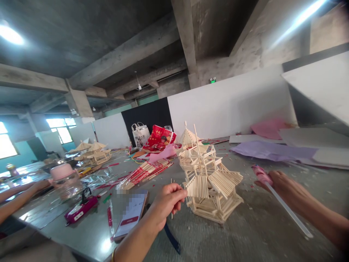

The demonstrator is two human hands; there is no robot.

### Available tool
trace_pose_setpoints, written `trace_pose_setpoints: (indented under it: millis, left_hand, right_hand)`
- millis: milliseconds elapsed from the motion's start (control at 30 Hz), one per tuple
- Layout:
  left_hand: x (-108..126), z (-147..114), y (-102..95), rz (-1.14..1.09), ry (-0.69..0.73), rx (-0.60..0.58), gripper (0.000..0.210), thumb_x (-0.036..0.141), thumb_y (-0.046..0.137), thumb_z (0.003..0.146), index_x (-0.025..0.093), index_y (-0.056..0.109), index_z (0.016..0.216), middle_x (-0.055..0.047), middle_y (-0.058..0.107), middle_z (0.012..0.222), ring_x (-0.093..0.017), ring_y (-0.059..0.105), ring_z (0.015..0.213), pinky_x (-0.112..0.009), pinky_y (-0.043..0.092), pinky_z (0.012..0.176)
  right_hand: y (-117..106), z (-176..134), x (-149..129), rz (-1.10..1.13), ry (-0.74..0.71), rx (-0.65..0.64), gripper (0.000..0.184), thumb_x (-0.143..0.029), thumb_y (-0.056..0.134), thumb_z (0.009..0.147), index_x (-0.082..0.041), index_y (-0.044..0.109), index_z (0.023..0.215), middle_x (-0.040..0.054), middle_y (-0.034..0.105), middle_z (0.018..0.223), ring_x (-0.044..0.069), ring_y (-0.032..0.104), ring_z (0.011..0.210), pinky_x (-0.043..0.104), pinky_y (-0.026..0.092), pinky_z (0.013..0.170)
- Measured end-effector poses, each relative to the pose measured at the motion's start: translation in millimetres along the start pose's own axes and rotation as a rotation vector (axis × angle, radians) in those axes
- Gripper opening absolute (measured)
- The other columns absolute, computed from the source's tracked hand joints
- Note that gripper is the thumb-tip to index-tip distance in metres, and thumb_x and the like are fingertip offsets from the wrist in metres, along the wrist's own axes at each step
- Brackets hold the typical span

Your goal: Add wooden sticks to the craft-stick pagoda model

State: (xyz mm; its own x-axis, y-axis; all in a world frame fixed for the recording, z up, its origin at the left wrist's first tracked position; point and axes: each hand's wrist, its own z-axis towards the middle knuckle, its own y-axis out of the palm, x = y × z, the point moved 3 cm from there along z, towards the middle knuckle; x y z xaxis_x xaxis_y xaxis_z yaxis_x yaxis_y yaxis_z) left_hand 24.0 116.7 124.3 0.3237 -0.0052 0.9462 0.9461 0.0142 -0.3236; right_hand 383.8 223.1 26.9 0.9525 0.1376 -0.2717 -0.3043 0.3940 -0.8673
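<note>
Right now the left hand point(167, 200) is curled at the foot of a small tower point(208, 174) built of thin wooden sticks, its thumb and forefinger pinched together on what looks like a single stick point(172, 214) hanging down from the fingertips; the other fingers are folded in. The tower stands on the grey counter point(245, 233), just beside that hand and tilted a little, with slatted roofs stepping up to a pointed top.

On the other side, the right hand point(283, 187) is closed around a long clear glue stick point(289, 209) whose shaft runs down and outward toward the counter, while a pink-wrapped end point(260, 174) shows above the fingers. This hand is near the tower but apart from it.

Close to the left forearm lies a phone point(132, 214) face up, and a dark blue strap point(171, 238) passes beneath the wrist. Further left sit a magenta tool point(81, 209) and a jar with a pink lid point(65, 180). Bundles of sticks in red wrappers point(144, 173) lie behind the phone, and a red bag point(160, 138) stands by the white wall. Another stick pavilion point(95, 153) sits well back on the left. Someone else's forearm point(21, 194) rests on the counter at the left edge. Sheets of lilac paper point(272, 151) lie at the far right.
</note>
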Motion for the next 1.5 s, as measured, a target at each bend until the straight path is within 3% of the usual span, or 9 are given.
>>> trace_pose_setpoints:
  millis: [400, 1500]
  left_hand:
    - [2.7, 2.1, 0.1, 0.000, -0.006, -0.003, 0.018, 0.029, 0.056, 0.071, 0.016, 0.051, 0.061, 0.006, 0.047, 0.048, -0.003, 0.036, 0.038, -0.016, 0.022, 0.036]
    - [3.4, 3.4, -0.6, 0.029, -0.011, -0.019, 0.018, 0.031, 0.057, 0.071, 0.016, 0.051, 0.062, 0.006, 0.047, 0.048, -0.004, 0.037, 0.039, -0.016, 0.022, 0.036]
  right_hand:
    - [1.0, -0.2, -0.6, 0.011, 0.004, -0.054, 0.030, -0.052, 0.029, 0.084, -0.024, 0.030, 0.073, 0.0016, 0.044, 0.075, 0.020, 0.053, 0.063, 0.031, 0.034, 0.058]
    - [-8.9, 0.1, -6.1, -0.021, -0.013, -0.032, 0.035, -0.058, 0.026, 0.083, -0.025, 0.030, 0.072, 0.0026, 0.044, 0.075, 0.024, 0.054, 0.067, 0.033, 0.035, 0.060]
